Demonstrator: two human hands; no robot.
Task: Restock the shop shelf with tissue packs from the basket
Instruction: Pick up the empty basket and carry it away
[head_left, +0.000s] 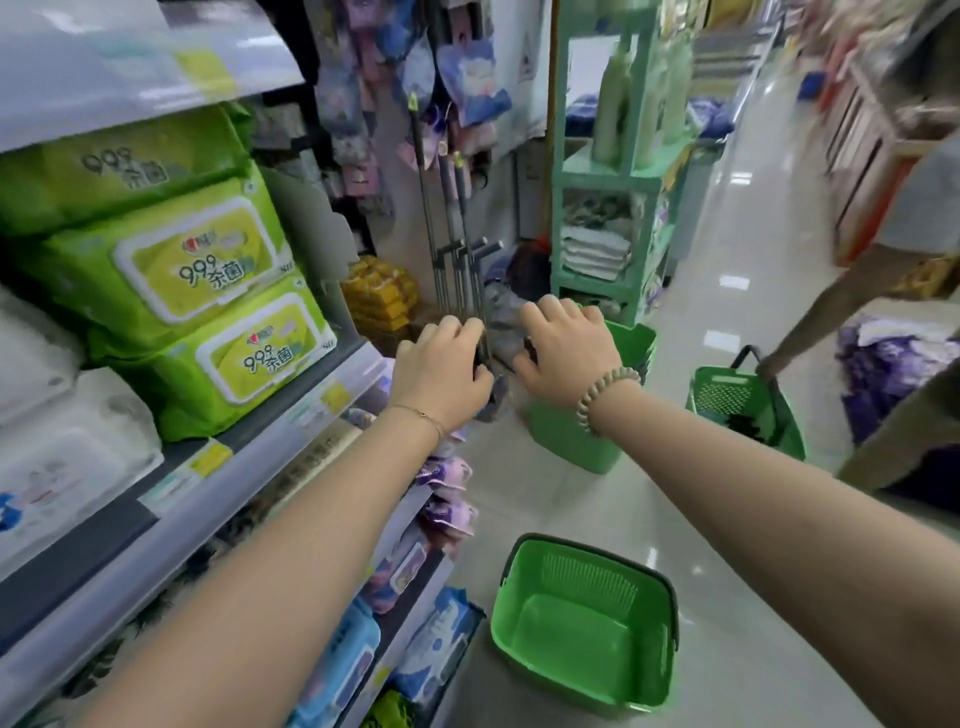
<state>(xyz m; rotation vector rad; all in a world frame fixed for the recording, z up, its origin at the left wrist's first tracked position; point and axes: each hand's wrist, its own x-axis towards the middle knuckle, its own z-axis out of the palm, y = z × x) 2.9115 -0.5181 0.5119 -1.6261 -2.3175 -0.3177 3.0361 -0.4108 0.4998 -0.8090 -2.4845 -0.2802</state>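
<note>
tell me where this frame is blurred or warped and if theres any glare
Head view: motion blur smears the far aisle and the bottles on the green rack; the left hand, right hand, green wipe packs and empty basket are fairly sharp. Head view: the wide lens bows the shelf edge. Head view: ceiling lights leave glare patches on the glossy floor.

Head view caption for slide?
Left hand and right hand hold a grey item beside the shelf; nearest green basket stands empty on floor.
</note>
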